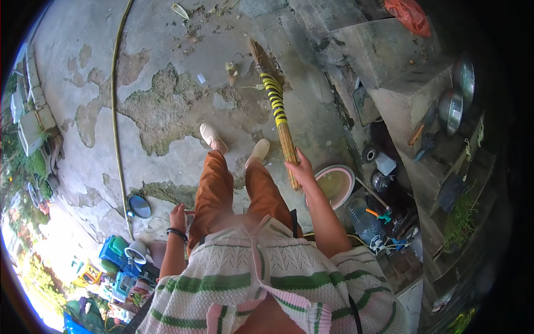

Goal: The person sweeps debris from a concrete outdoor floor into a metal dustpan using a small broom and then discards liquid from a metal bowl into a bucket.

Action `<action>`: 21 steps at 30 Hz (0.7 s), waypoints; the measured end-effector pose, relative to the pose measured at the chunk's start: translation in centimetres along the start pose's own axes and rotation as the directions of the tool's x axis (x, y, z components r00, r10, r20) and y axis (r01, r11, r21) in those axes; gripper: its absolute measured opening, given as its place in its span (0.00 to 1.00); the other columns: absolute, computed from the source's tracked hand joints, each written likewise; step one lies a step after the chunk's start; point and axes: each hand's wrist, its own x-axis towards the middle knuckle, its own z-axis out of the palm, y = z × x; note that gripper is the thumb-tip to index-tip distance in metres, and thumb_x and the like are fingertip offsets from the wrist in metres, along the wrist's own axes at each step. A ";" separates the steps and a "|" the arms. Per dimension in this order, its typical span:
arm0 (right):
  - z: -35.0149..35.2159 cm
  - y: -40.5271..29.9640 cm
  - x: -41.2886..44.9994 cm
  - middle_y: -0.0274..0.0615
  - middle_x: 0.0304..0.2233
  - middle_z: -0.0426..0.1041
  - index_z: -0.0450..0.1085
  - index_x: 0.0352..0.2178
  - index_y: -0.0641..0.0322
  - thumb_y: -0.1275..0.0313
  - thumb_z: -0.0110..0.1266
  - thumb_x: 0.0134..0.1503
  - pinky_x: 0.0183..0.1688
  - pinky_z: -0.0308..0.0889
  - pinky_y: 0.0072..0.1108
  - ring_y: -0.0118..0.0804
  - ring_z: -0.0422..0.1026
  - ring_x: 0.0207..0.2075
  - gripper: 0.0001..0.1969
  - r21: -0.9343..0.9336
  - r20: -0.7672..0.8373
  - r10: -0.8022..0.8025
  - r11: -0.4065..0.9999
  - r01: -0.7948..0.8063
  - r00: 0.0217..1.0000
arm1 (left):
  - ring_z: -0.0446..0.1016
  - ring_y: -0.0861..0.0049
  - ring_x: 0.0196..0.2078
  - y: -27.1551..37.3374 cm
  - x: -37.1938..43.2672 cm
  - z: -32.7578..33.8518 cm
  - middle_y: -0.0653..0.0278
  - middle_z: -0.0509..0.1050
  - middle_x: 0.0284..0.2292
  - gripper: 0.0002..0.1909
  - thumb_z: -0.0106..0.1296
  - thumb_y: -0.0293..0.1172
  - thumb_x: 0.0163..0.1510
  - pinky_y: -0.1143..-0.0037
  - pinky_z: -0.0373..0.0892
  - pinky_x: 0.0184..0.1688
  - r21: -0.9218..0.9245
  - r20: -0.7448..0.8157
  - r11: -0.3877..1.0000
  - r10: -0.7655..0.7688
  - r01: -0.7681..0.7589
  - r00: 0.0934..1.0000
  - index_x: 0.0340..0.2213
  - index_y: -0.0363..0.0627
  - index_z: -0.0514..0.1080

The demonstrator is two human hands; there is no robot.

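Note:
A straw broom (276, 98), its lower handle bound with yellow and black bands, is gripped near the top of its handle by my right hand (301, 167). The bristles rest on worn concrete near scattered leaves and dirt (230, 69). My left hand (178, 217), with a dark band at the wrist, hangs beside my left thigh; its fingers are curled, and whether it holds something is unclear. A small white scrap (202, 78) lies left of the bristles.
A long hose (113, 83) runs along the floor at left, beside a blue round basin (139, 206). A pink-rimmed basin (352, 179) lies near my right forearm. Concrete steps (400, 54) with metal bowls (451, 110) and a red plastic bag (411, 16) stand at right.

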 end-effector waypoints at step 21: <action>11.2 -12.1 2.3 0.36 0.20 0.63 0.61 0.42 0.54 0.73 0.48 0.51 0.16 0.64 0.22 0.28 0.65 0.16 0.15 0.302 0.166 0.090 0.943 -0.137 0.982 | 0.60 0.83 0.10 7.8 4.0 -7.8 0.57 0.75 0.23 0.22 0.41 0.39 0.56 0.82 0.57 0.11 -0.016 0.132 1.000 -0.020 0.022 0.991 0.49 0.42 0.62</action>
